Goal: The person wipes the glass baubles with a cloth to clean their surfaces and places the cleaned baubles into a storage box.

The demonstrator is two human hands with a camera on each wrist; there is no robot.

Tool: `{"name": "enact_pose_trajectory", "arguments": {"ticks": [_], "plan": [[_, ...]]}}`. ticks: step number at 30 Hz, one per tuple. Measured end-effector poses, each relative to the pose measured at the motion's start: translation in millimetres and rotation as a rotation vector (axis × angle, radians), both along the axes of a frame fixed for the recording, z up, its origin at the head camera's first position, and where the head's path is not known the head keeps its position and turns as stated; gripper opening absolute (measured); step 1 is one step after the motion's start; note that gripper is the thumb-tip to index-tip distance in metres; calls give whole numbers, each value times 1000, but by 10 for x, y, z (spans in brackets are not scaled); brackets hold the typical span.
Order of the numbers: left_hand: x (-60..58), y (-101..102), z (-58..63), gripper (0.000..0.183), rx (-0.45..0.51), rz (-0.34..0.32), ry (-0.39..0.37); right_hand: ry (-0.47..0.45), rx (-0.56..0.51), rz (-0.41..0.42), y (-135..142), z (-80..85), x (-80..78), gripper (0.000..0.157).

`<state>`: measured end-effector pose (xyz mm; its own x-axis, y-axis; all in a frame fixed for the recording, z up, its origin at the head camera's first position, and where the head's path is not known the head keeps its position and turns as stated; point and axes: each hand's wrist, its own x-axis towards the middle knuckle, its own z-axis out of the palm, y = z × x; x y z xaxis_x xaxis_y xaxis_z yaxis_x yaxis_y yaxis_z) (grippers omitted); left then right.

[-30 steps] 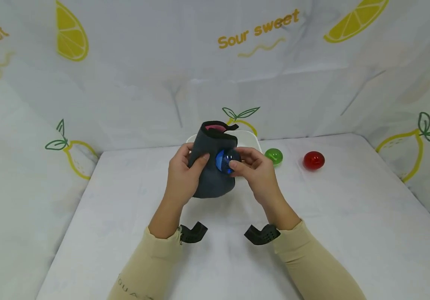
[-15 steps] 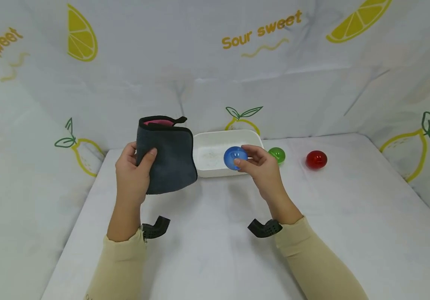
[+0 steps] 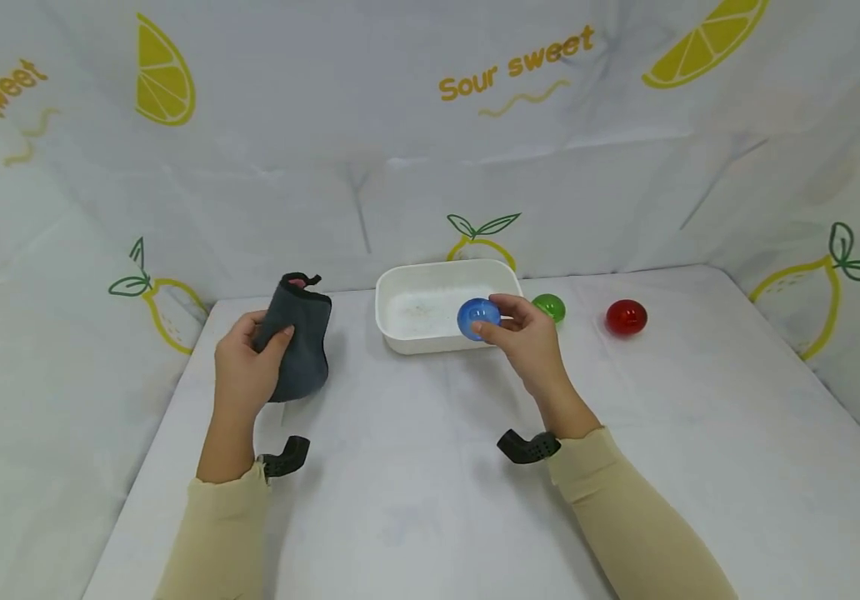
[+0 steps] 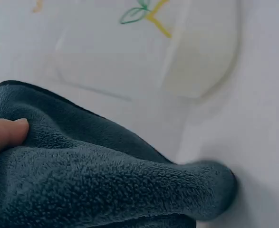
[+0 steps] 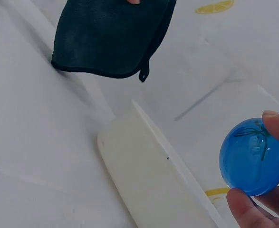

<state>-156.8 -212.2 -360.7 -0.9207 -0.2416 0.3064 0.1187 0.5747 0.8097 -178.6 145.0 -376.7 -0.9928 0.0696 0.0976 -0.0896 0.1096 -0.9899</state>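
Note:
My left hand (image 3: pixel 248 362) grips a folded dark grey-blue cloth (image 3: pixel 302 342) above the left side of the table. Its fleecy pile and black edging show up close in the left wrist view, where the cloth (image 4: pixel 96 175) sags away from the thumb. Over the right front rim of a white basin, my right hand (image 3: pixel 531 342) pinches a clear blue ball (image 3: pixel 478 318) between thumb and fingers. In the right wrist view the same blue ball (image 5: pixel 253 156) looks glossy and see-through, slightly flattened.
The white basin (image 3: pixel 415 343) stands at the back middle, against the draped wall. Right of it lie a green ball (image 3: pixel 550 307), close to my right hand, and a red ball (image 3: pixel 627 317) farther right. A white cloth (image 3: pixel 415 500) covers the table.
The cloth was against the blue ball one second ago. My left hand has carried it left and lower, and it now hangs more crumpled. My right hand keeps the ball near the basin.

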Motion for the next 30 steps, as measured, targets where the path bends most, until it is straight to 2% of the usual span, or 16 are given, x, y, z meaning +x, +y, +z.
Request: {"name": "enact_pose_trajectory", "arguments": {"ticks": [6, 12, 15, 21, 26, 30], "plan": [[-89, 65, -176, 32, -128, -126, -137, 0, 59, -3, -23, -16, -121, 51], [-202, 128, -363, 47, -165, -229, -359, 3, 155, -15, -47, -11, -286, 53], [-255, 125, -473, 52, -161, -255, -433, -8, 234, -17, -64, -15, -372, 56], [-299, 159, -612, 52, -118, -236, -475, -43, 430, 56, -99, -21, -522, 60], [-301, 230, -660, 49, -107, -219, -480, -83, 637, 160, -144, -60, -629, 59], [-290, 272, -677, 48, -106, -213, -480, -97, 735, 228, -191, -92, -692, 60]]}}
